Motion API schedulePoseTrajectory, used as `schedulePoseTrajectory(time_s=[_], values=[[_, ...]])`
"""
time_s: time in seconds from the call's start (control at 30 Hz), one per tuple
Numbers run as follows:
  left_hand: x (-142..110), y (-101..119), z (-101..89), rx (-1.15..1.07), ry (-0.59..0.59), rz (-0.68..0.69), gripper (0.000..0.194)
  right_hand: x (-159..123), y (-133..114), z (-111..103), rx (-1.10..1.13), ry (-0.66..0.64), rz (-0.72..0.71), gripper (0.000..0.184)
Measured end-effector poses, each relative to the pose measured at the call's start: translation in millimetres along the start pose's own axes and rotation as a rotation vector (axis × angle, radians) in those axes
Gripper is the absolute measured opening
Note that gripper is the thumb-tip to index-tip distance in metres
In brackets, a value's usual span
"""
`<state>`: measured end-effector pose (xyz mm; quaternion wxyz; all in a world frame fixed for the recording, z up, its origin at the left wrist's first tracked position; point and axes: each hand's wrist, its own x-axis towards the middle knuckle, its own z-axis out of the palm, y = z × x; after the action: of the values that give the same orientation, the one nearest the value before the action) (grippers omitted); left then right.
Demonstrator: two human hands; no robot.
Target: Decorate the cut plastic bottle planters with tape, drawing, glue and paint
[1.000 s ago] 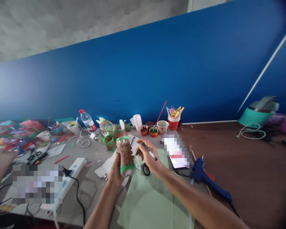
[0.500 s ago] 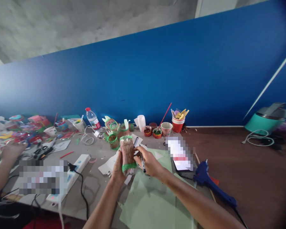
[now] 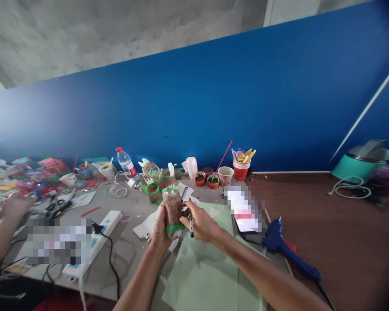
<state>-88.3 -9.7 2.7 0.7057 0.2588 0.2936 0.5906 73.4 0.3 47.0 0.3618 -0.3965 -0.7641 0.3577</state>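
A brown painted cylinder with green bands at top and bottom stands nearly upright in my left hand, whose fingers wrap round its left side. My right hand is closed around a dark-tipped pen that points downward. Its fingertips touch or nearly touch the cylinder's right side. White paper scraps lie behind and left of the cylinder. Green paper sheets spread under my right hand and forearm.
A blue glue gun and a phone lie at right. Behind stand a red cup of cutlery, a paint cup and a bottle. At left are a power strip and another person's hand.
My right hand has moved in from above the paper to the cylinder's right side, and the pen has swung to point more downward. My left hand keeps its hold on the cylinder.
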Motion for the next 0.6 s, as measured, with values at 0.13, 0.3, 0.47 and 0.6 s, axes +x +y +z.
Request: schedulePoseTrajectory(time_s=[0.13, 0.3, 0.47, 0.6], values=[[-2, -1, 2.3, -0.003, 0.0, 0.016, 0.057, -1, -3, -1, -0.006, -0.006, 0.012, 0.036], [-2, -1, 4.8, 0.007, 0.016, 0.041, 0.055, 0, -2, -1, 0.03, 0.014, -0.01, 0.035], [-2, -4, 5.9, 0.053, 0.008, 0.059, 0.049, 2, -1, -7, 0.041, 0.083, -0.038, 0.034], [-1, -5, 2.4, 0.083, 0.056, 0.107, 0.046, 4, -4, -17, 0.035, 0.114, 0.017, 0.039]])
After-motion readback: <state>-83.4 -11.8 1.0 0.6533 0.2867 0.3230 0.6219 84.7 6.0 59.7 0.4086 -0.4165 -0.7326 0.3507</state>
